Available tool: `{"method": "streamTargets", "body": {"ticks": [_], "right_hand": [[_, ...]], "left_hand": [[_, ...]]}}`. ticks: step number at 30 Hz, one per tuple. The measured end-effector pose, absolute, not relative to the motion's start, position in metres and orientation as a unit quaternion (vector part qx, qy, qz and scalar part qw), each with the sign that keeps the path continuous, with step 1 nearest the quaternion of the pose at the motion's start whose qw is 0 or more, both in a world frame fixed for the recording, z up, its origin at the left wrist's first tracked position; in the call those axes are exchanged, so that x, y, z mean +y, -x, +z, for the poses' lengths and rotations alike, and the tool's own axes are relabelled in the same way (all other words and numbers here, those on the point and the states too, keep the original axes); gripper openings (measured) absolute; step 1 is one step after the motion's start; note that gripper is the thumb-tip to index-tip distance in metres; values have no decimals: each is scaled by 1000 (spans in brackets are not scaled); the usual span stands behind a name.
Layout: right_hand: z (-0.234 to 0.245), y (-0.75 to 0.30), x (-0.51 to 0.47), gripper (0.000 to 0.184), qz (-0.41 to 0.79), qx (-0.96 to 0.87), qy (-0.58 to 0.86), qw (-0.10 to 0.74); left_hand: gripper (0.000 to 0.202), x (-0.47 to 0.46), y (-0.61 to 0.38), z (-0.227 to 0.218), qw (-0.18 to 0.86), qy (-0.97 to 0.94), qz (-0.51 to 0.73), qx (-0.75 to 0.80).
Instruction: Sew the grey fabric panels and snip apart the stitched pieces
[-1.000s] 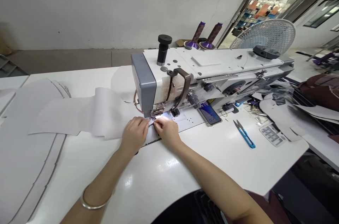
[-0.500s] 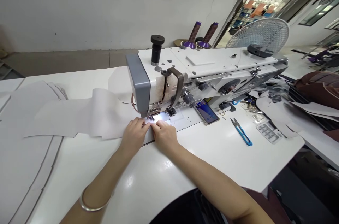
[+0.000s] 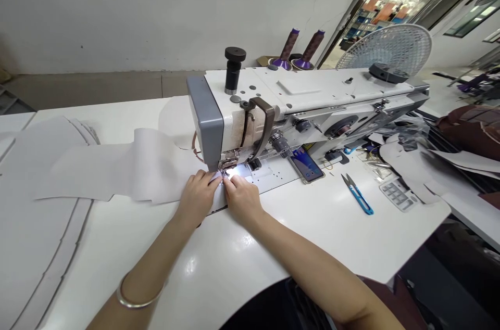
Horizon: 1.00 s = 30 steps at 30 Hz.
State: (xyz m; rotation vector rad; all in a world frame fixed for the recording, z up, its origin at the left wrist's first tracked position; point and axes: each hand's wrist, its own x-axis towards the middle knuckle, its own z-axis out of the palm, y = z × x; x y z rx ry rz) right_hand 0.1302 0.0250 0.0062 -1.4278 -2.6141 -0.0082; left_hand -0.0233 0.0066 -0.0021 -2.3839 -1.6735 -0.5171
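Note:
A light grey sheet, like leather or fabric, runs from the left to the sewing machine, with a raised fold along it. My left hand is closed over the sheet's right end, fingers bent, beside the lit presser foot. Just right of the foot, my right hand has its fingers pressed together in a pinch, thumb and fingertips low on the machine bed. Both thumbs come close together in front of the needle. What lies under the right fingertips is hidden.
Large grey cut pieces are stacked at the left. Right of the machine lie a phone, blue thread snips and a calculator-like pad. Thread cones and a white fan stand behind.
The view has shifted slightly. Both hands stay at the presser foot in nearly the same pose, and the sheet has barely moved.

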Motion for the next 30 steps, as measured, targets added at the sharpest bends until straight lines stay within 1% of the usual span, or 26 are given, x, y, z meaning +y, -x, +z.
{"method": "streamTargets", "body": {"ticks": [6, 14, 20, 22, 26, 28, 30], "right_hand": [[2, -130, 25, 18, -4, -871, 482, 93], [6, -129, 24, 18, -4, -869, 487, 88], [5, -128, 25, 17, -5, -868, 490, 87], [6, -128, 25, 18, 0, -868, 490, 81], [9, -129, 25, 14, 14, -871, 487, 64], [10, -129, 25, 13, 17, -873, 484, 61], [10, -130, 26, 14, 19, -872, 484, 66]], "left_hand": [[30, 10, 24, -3, 96, 796, -172, -572], [33, 12, 25, -3, 106, 792, -155, -581], [34, 11, 23, -1, 89, 788, -140, -593], [34, 9, 26, 3, 102, 786, -128, -597], [35, 5, 53, 25, 183, 732, -67, -653], [32, 3, 78, 45, 216, 694, -39, -685], [30, -3, 107, 69, 243, 665, -47, -705]]}}
